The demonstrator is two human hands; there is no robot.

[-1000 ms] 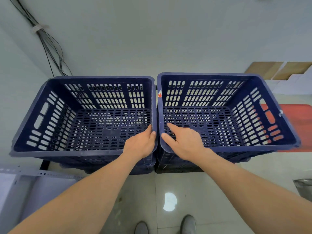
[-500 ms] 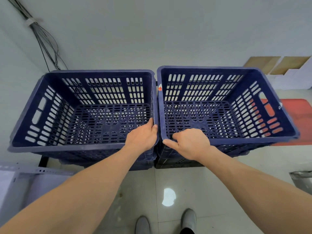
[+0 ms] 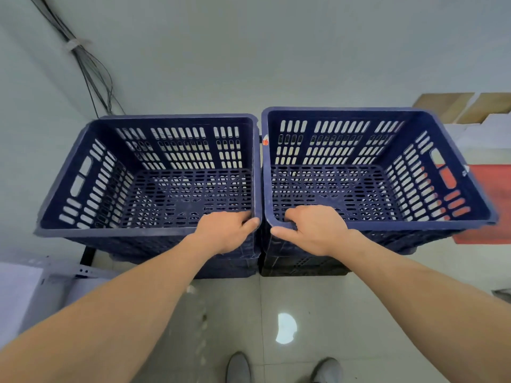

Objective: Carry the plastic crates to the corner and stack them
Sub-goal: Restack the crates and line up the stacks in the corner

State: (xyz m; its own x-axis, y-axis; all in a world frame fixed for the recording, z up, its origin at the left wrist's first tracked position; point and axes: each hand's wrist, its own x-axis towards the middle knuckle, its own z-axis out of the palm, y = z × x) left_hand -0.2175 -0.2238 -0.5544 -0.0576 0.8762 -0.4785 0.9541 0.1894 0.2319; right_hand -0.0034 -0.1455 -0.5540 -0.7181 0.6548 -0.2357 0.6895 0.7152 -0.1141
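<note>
side by side, the left crate (image 3: 154, 178) and right crate (image 3: 370, 172) sit upright atop stacks by the wall (image 3: 249, 56), long axes running left-right. left hand (image 3: 224, 233) and right hand (image 3: 312, 230) clasp the near rims; cables (image 3: 91, 67) hang behind.

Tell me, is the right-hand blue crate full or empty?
Empty: the right crate shows only its bare slotted floor inside.

Only a slit separates left crate (image 3: 177, 123) from right crate (image 3: 345, 115). At 12 o'clock the wall (image 3: 276, 51) blocks passage; at 6 o'clock the floor (image 3: 235, 308) lies open.
</note>
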